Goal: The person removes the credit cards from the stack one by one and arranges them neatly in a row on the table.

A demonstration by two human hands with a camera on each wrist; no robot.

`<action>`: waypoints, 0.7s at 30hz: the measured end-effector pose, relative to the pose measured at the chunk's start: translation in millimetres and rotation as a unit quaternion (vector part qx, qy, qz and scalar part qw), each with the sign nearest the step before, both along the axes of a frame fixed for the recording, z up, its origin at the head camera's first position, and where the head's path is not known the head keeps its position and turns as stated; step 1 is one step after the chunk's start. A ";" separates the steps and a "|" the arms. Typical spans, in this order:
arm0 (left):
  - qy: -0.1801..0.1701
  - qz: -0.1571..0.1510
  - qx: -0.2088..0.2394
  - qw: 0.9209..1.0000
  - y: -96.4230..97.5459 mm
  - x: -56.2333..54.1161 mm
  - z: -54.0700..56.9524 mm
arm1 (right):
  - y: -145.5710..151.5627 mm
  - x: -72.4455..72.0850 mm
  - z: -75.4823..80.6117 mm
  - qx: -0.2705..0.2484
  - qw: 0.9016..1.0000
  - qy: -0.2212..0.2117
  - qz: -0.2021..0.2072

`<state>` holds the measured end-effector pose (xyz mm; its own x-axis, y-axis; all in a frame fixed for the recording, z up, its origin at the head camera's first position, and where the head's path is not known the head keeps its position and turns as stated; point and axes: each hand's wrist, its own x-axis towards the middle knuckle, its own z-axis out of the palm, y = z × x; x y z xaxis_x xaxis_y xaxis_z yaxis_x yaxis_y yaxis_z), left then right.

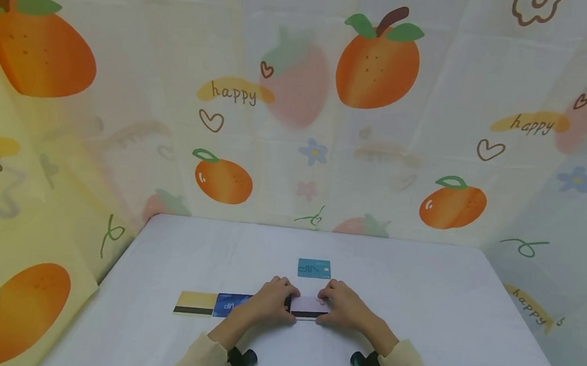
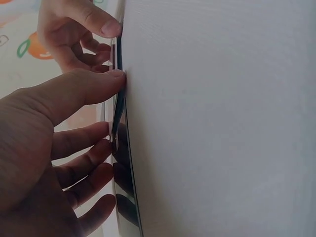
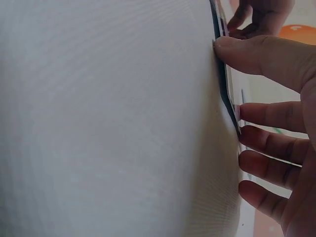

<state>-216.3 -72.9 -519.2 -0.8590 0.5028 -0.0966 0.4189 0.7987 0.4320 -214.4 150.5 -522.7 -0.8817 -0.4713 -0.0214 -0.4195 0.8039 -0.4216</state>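
Note:
A pale purple card [image 1: 308,304] with a black stripe lies between the two hands. My left hand [image 1: 272,301] pinches its left end, thumb at the near edge and fingers at the far edge. The right hand [image 1: 348,307] pinches the right end in the same way. Seen edge-on in the left wrist view, the card [image 2: 118,106] looks slightly tilted against the table. Close to the left hand, a blue card [image 1: 229,304] marked VIP is partly covered by that hand. A dark strip, perhaps another card, shows beside the left fingers.
To the left, a gold card [image 1: 195,301] with a dark stripe adjoins the blue one. Beyond the hands lies a teal card [image 1: 314,268]. The white table [image 1: 420,285] meets a fruit-printed curtain [image 1: 295,166] at its back.

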 end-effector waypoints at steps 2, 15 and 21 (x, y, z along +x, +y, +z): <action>0.002 -0.004 -0.001 1.000 -0.5 -0.3 0.2 | 0.2 -0.2 -0.1 -0.001 1.000 0.002 0.002; 0.007 -0.012 0.003 1.000 -2.8 -2.0 -0.3 | 0.0 3.8 3.2 -0.011 1.000 -0.006 0.005; 0.013 -0.016 0.000 1.000 -1.9 -2.3 -0.7 | 0.0 3.7 2.4 -0.009 1.000 -0.008 -0.001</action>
<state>-218.6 -74.8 -519.9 -0.8445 0.5304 -0.0747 0.4555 0.7845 0.4208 -210.7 150.5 -520.3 -0.8819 -0.4706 -0.0276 -0.4113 0.7966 -0.4430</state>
